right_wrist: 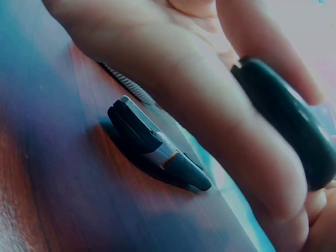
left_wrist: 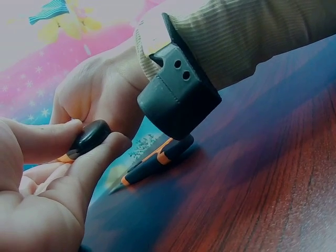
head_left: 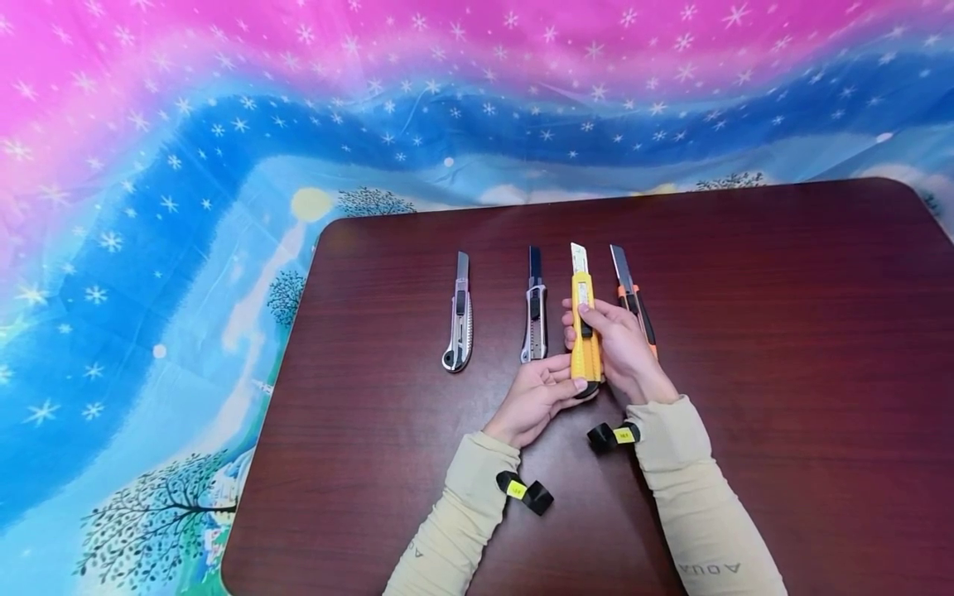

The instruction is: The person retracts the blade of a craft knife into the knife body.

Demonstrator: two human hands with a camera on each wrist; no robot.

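Both hands hold a yellow utility knife [head_left: 586,356] above the table, its silver blade extended and pointing away. My left hand [head_left: 531,397] pinches the black end of the handle between thumb and fingers. Around the upper handle my right hand [head_left: 624,343] is wrapped, thumb on the front near the black slider. In the left wrist view the black end [left_wrist: 93,135] sits between thumb and finger. Close fingers [right_wrist: 184,100] and the black end fill much of the right wrist view.
An orange and black utility knife [head_left: 626,273] lies partly behind my right hand. A grey and black one [head_left: 534,310] lies left of the held knife, and a silver one [head_left: 460,319] farther left. All rest on the dark wooden table [head_left: 358,414]; a patterned cloth [head_left: 224,165] hangs behind.
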